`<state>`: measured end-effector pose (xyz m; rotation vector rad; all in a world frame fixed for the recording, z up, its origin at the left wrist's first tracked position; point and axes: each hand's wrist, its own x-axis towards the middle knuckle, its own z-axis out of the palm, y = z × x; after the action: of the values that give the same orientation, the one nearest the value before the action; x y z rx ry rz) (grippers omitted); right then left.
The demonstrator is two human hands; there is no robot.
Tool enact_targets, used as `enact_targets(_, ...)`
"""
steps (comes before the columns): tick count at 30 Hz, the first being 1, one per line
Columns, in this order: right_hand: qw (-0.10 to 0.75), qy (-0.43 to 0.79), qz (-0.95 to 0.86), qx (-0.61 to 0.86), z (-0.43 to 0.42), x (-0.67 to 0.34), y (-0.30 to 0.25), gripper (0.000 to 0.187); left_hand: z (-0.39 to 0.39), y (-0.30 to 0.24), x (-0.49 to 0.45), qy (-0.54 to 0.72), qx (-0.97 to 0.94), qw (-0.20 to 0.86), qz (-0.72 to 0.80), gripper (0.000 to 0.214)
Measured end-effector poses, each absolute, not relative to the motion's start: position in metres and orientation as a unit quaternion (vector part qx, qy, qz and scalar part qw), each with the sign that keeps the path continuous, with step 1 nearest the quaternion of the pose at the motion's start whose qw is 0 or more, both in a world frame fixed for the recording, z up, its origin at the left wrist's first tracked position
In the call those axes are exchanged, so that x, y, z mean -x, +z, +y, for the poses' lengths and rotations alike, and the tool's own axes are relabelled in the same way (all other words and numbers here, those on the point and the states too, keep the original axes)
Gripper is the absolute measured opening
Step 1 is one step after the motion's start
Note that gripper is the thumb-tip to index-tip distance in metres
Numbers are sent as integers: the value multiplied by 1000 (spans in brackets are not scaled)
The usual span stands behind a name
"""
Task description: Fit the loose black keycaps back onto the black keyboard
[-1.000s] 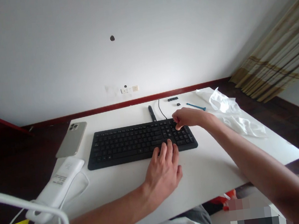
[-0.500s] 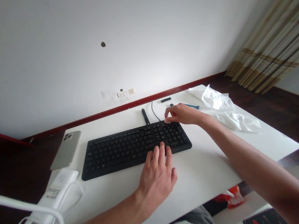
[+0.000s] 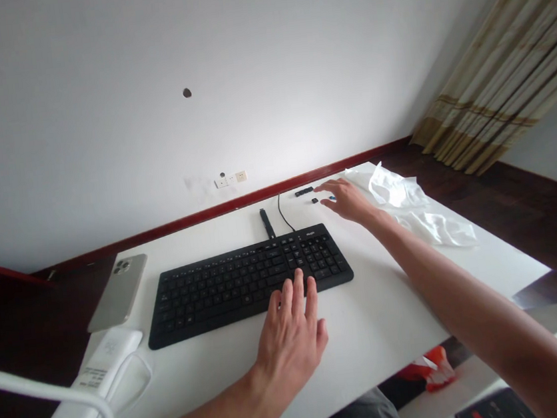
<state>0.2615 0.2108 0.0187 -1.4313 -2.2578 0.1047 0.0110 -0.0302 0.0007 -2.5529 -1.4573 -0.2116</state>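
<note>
A black keyboard (image 3: 217, 290) lies at a slant on the white table (image 3: 371, 312). My left hand (image 3: 293, 335) is open, with its outstretched fingertips at the keyboard's front edge near the number pad. Beyond the keyboard's back right corner, my right hand (image 3: 345, 200) reaches out with thumb and forefinger apart and nothing seen between them. Its fingertips are close to a narrow black strip (image 3: 303, 192) and a tiny black square piece (image 3: 314, 200). A blue tool (image 3: 332, 197) is mostly hidden under this hand.
Behind the keyboard lie a black pen-like stick (image 3: 267, 224) and a thin cable (image 3: 285, 213). Crumpled white plastic wrapping (image 3: 397, 189) is at the right. To the left are a phone (image 3: 119, 291) and a white power strip (image 3: 96, 374) with cords. A wall rises behind.
My right hand has gone from the keyboard's back right corner to the small pieces farther back, its fingers stretching out. My left hand stays at the front edge. The view has shifted slightly.
</note>
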Motion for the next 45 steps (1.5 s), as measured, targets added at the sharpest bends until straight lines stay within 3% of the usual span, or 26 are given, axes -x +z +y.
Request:
enact_targets(8, 228, 50, -850, 473, 222, -254, -2, 42, -29, 3, -11, -72, 864, 105, -486, 62)
enact_targets(15, 220, 87, -853, 465, 223, -256, 3, 30, -27, 3, -9, -83, 871, 90, -475, 62)
enact_targets(27, 302, 210, -818, 442, 212, -234, -1, 15, 6, 4, -44, -90, 874, 95, -469, 79)
enact_targets(45, 313, 234, -782, 486, 208, -227, -6, 22, 20, 5, -59, -122, 866, 78, -478, 70)
